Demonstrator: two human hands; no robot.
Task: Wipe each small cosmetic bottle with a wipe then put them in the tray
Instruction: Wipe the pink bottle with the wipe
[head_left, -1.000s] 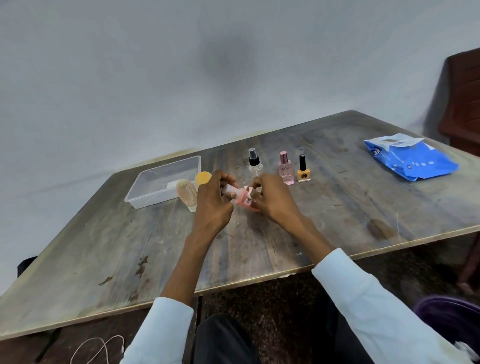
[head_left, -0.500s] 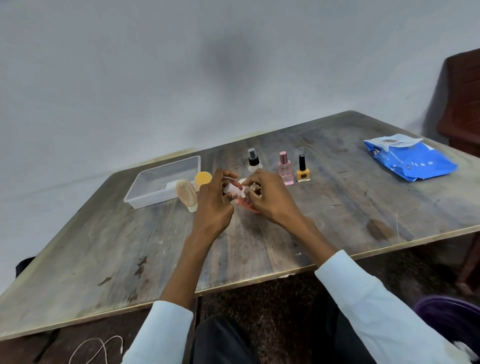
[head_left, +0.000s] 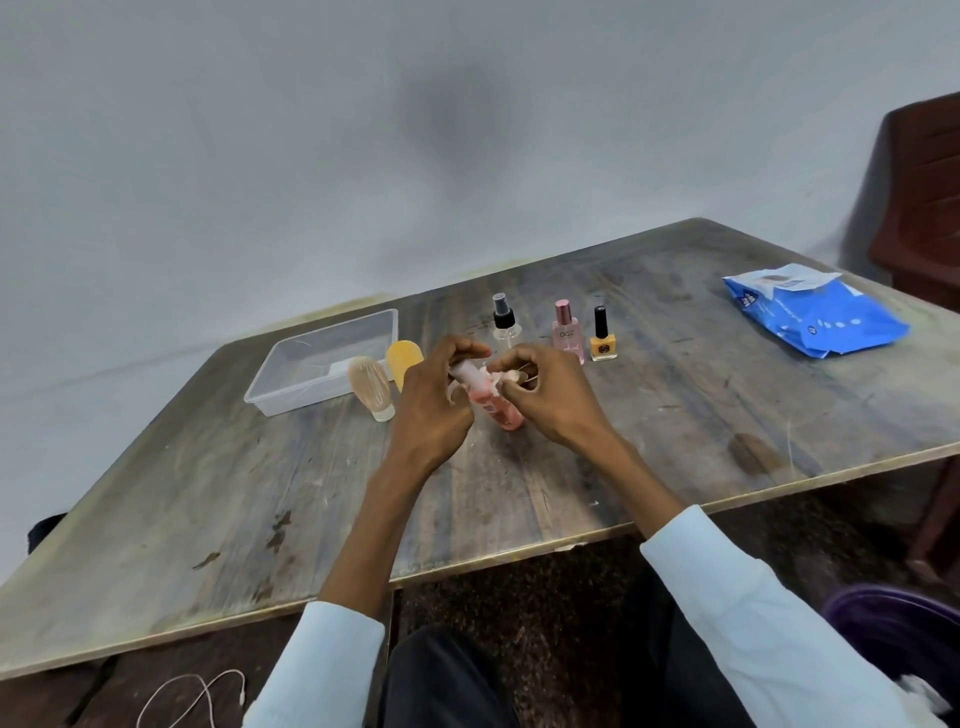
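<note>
Head view: both hands (head_left: 498, 395) hold pink bottle (head_left: 491, 402) and wipe (head_left: 500, 378).

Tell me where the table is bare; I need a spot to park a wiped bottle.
Bare wood lies between the nail polish and the blue wipes pack, and across the near strip of the table in front of both hands. It is crowded from the tray through the brush to the upright bottles.

Tray (head_left: 291, 364) left; bottles (head_left: 566, 332) centre; wipes pack (head_left: 815, 317) right.
</note>
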